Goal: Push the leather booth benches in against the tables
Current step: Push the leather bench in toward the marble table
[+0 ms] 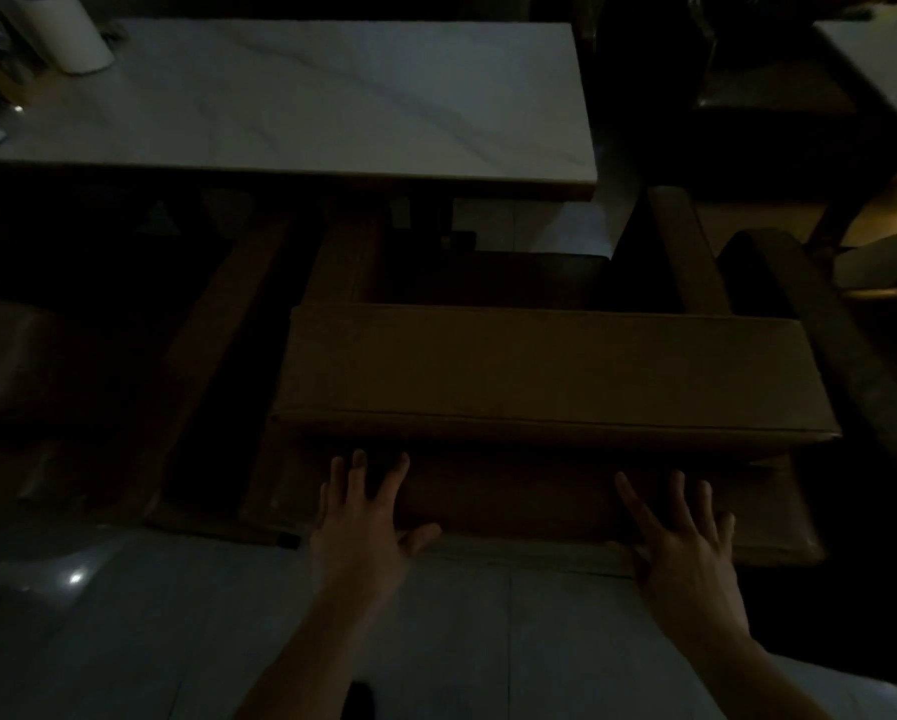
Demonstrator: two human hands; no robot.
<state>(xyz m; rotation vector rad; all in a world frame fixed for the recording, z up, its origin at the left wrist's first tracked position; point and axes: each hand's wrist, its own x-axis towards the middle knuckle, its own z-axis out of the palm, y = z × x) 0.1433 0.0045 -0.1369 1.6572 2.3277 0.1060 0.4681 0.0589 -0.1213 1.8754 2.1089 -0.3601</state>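
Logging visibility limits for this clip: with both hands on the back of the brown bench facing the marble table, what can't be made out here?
- Head view: contact of the left hand and right hand with the bench; palms face away, and it is dark.
- Space under the marble table: lost in shadow.
- White cylinder at the table's far left: cut by the top edge.
- Items at the left edge: blurred, cropped.

No words, numbers or signs are showing anywhere that can be read. The room is very dark. The white round paper roll (70, 31) standing on the pale marble-look bench (332, 101) is showing no label. The brown leather seat back (545, 371) is plain, with no brand or tag showing.
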